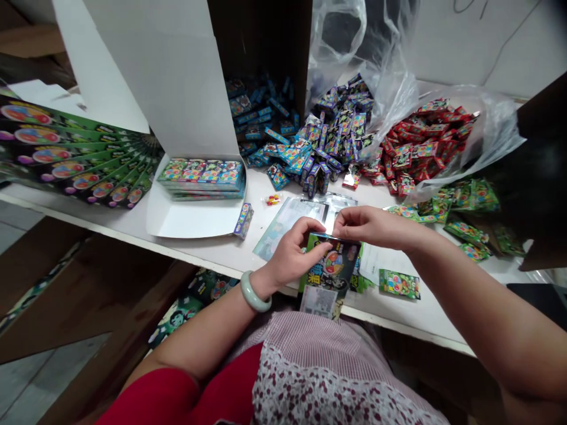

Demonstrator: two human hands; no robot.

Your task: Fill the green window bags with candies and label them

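A printed green-and-black candy pouch (332,268) hangs upright at the table's front edge, close to my body. My left hand (295,251) grips its upper left side, thumb lying across the front. At the pouch's top edge, the fingers of my right hand (361,227) are pinched together on the rim. Whether anything small sits inside that pinch is hidden. Under and behind my hands lie clear plastic sleeves (290,218). A small green candy packet (399,284) rests on the table to the right of the pouch.
A white open box (190,221) holds stacked candy packs (204,177). Piles of blue packets (287,153), purple packets (336,130), red packets (425,147) and green packets (469,218) spread along the back and right. A purple packet (243,221) stands beside the box. Fanned printed cartons (84,159) lie left.
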